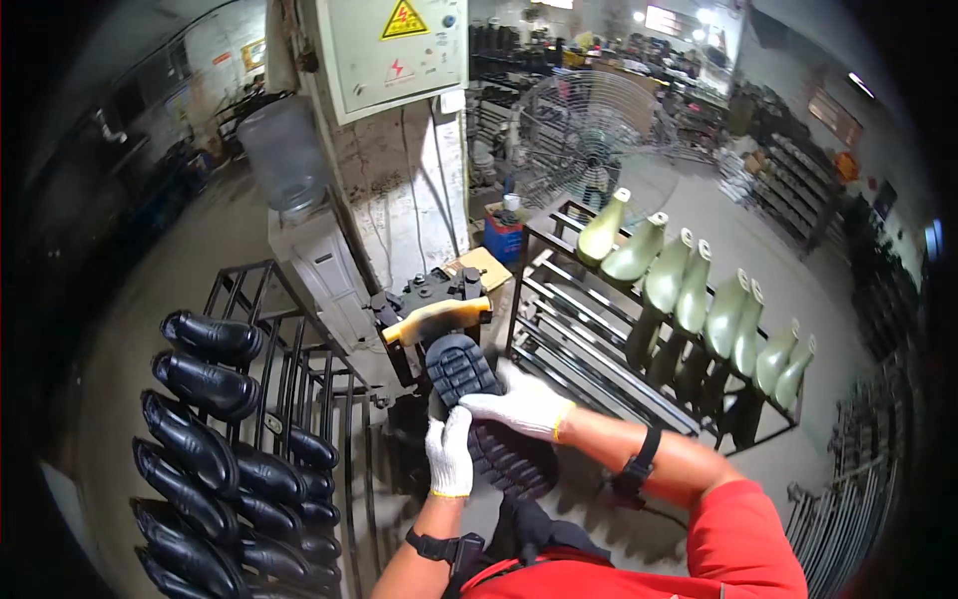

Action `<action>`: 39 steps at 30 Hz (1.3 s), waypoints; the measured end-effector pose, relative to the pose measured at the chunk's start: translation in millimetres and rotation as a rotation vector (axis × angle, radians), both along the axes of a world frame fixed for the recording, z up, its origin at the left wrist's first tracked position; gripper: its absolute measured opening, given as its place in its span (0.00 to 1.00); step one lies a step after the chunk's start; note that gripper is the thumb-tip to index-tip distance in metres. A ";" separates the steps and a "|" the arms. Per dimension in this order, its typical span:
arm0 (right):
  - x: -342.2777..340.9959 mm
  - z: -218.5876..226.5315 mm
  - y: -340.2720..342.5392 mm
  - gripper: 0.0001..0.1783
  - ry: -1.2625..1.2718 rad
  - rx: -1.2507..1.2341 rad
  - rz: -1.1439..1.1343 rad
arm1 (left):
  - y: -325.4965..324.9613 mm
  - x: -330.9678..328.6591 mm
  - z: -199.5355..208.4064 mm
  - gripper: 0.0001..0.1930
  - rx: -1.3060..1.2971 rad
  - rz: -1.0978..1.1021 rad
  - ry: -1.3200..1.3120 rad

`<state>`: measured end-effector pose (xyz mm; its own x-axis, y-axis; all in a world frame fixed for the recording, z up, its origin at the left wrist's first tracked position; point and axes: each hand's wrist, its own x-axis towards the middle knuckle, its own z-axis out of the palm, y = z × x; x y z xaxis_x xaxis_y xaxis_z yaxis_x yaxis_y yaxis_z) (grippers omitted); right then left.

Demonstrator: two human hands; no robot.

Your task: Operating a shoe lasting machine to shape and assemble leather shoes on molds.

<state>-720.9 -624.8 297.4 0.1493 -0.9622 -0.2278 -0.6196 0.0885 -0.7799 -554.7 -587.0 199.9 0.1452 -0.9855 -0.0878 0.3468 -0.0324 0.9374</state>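
A black shoe (511, 461) is held in front of me with its deeply treaded sole facing up. My left hand (450, 455), in a white knit glove, grips the shoe's near left side, the thumb and fingers closed against the edge. Across the middle of the sole lies my right hand (523, 403), also gloved in white, its fingers wrapped round the shoe and partly hidden. The shoe's far end sits close to a dark machine (424, 287) with a worn yellow-orange bar (439, 317); whether they touch I cannot tell.
Black shoes (205, 384) fill a metal rack at left. To the right, a dark rack (559, 344) carries several olive-green shoe lasts (667, 275). Beyond the machine stand a pillar with an electrical box (394, 55), a water dispenser (317, 265) and a large caged fan (594, 150).
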 end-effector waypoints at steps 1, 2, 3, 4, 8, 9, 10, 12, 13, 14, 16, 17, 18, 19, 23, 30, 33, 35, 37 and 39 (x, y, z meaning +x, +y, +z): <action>-6.3 -13.0 -0.2 0.44 -0.383 0.288 0.097 | 0.6 1.5 -3.6 0.27 -0.025 -0.122 -0.122; -3.1 -21.3 7.4 0.34 -0.484 0.232 0.067 | 3.9 -3.5 8.5 0.27 -0.053 -0.118 0.103; 3.9 -15.6 15.2 0.34 -0.520 0.165 0.053 | 2.3 3.0 7.7 0.27 -0.031 -0.123 0.095; 6.2 -41.3 17.0 0.34 -0.541 0.229 -0.018 | 6.7 12.0 2.9 0.27 0.001 -0.144 0.091; 19.0 -42.0 18.6 0.37 -0.896 0.336 -0.083 | 14.0 25.0 14.2 0.26 0.145 -0.134 0.095; 19.3 -50.5 23.6 0.37 -0.729 0.296 -0.137 | 17.1 23.5 20.1 0.26 0.156 -0.109 0.071; 18.3 -57.4 20.8 0.37 -0.731 0.310 -0.135 | 15.7 23.2 14.0 0.26 0.168 -0.103 0.069; 17.8 -63.3 16.4 0.36 -0.947 0.359 -0.124 | 14.5 23.7 2.6 0.20 0.218 -0.052 0.148; 16.8 -58.9 16.4 0.36 -0.910 0.348 -0.107 | 15.5 20.7 5.2 0.19 0.229 -0.022 0.187; 15.8 -62.3 18.6 0.36 -0.909 0.346 -0.101 | 18.0 18.8 3.2 0.19 0.223 -0.018 0.187; 20.1 -69.8 18.7 0.34 -0.890 0.316 -0.104 | 13.7 19.3 1.4 0.18 0.165 -0.022 0.156; 24.7 -69.2 25.0 0.33 -0.873 0.305 -0.140 | 17.4 19.3 4.0 0.18 0.134 -0.012 0.182; 23.9 -70.8 29.9 0.33 -0.861 0.295 -0.133 | 18.8 17.7 7.7 0.18 0.122 -0.011 0.194; 23.2 -76.5 31.8 0.33 -0.848 0.228 -0.125 | 19.0 17.5 10.4 0.18 0.090 -0.060 0.164; 19.9 -91.7 50.0 0.33 -0.851 0.080 -0.114 | 40.2 16.5 -11.6 0.06 -0.022 -0.070 -0.063; 17.6 -92.6 67.0 0.39 -0.677 0.110 -0.124 | 53.0 23.6 -55.9 0.03 -0.557 -0.028 -0.720; 12.7 -92.0 69.5 0.43 -0.823 0.030 -0.188 | 51.0 13.1 -44.9 0.08 -0.682 -0.059 -1.050; 5.2 -88.6 77.1 0.48 -0.637 0.041 -0.181 | 58.9 2.5 -48.5 0.09 -0.560 -0.071 -0.962; 17.0 -79.3 73.8 0.50 -0.562 0.014 -0.182 | 59.2 6.7 -81.6 0.12 -0.347 -0.044 -0.636; 15.7 -99.5 73.0 0.50 -0.618 -0.038 -0.206 | 52.5 5.4 -76.5 0.20 -0.250 -0.125 -0.353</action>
